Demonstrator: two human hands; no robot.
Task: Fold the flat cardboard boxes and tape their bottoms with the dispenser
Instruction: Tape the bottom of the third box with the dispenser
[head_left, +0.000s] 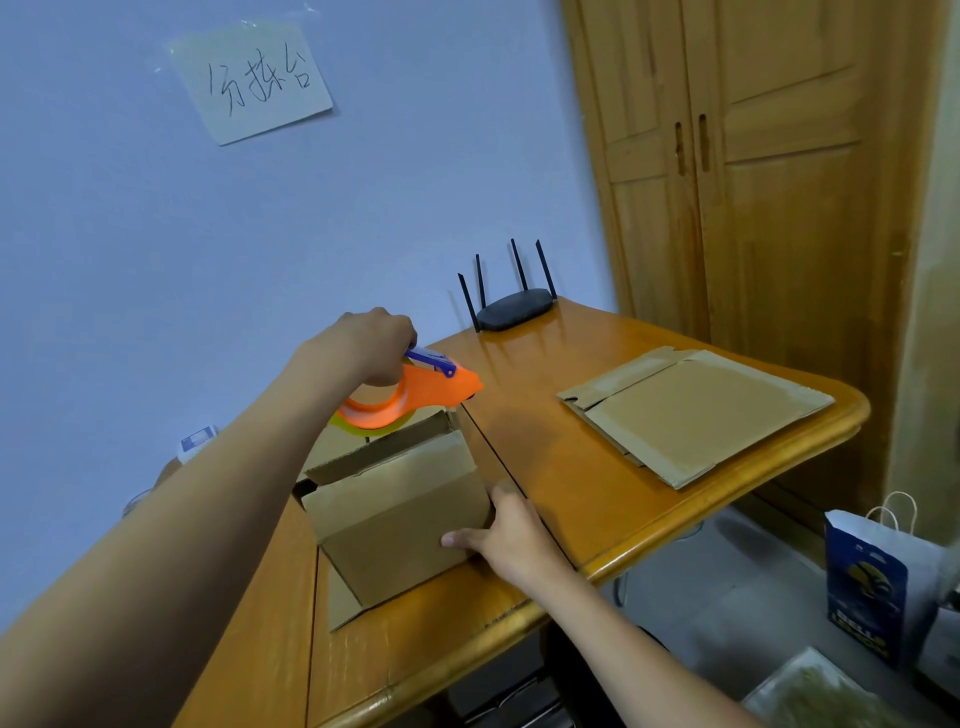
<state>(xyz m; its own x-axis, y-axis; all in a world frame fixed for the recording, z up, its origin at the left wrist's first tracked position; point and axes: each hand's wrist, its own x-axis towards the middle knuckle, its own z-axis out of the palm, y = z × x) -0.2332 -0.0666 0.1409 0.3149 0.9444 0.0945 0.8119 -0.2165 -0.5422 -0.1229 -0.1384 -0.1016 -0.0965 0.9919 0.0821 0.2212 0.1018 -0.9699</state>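
Note:
A brown cardboard box (395, 514) stands folded on the wooden table (587, 483), its flaps turned up toward me. My left hand (371, 343) grips the handle of an orange tape dispenser (415, 397) held over the box's far edge. My right hand (506, 535) presses flat against the box's right side, fingers spread along the near wall. A stack of flat cardboard boxes (696, 413) lies on the table's right end, apart from both hands.
A black router (514, 309) with several antennas sits at the table's back edge by the blue wall. A wooden wardrobe (753, 156) stands behind. A blue paper bag (872, 577) rests on the floor to the right. The table's rounded front edge runs near my right arm.

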